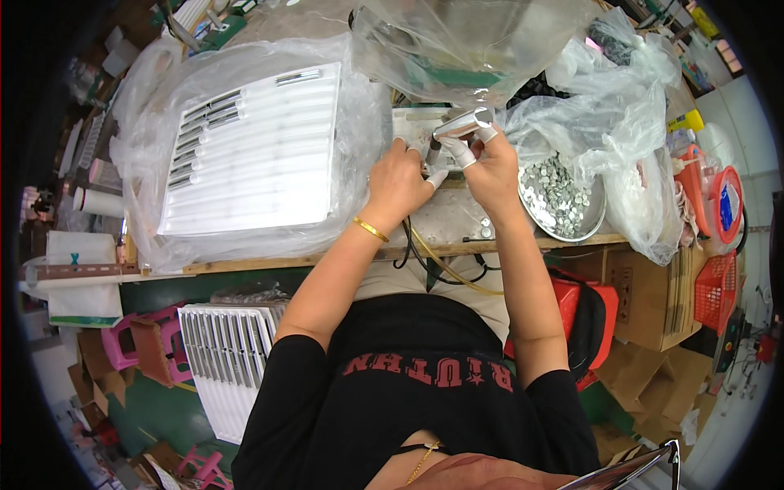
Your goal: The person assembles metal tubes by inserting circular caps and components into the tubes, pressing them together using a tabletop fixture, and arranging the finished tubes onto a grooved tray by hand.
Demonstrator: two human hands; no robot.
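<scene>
My right hand [492,173], with white covers on its fingertips, grips a shiny chrome tube-shaped part [464,122]. A short dark piece [434,150] stands below the tube's left end; I cannot tell whether they are joined. Close beside it, my left hand [398,180] has its fingers bent together, also with white fingertip covers. What those fingers pinch is mostly hidden. Both hands are over a metal work plate [469,214] at the bench's front edge. Just right of my right hand, a round metal bowl [603,214] holds many small silvery pieces [555,192].
To the left, a white ribbed tray [269,171] with several chrome parts lies on clear plastic wrap [369,122]. A plastic sheet [474,41] hangs beyond my hands. Hoses [445,265] dangle at the bench edge. Cardboard boxes [645,298] and a red basket [715,290] are at right.
</scene>
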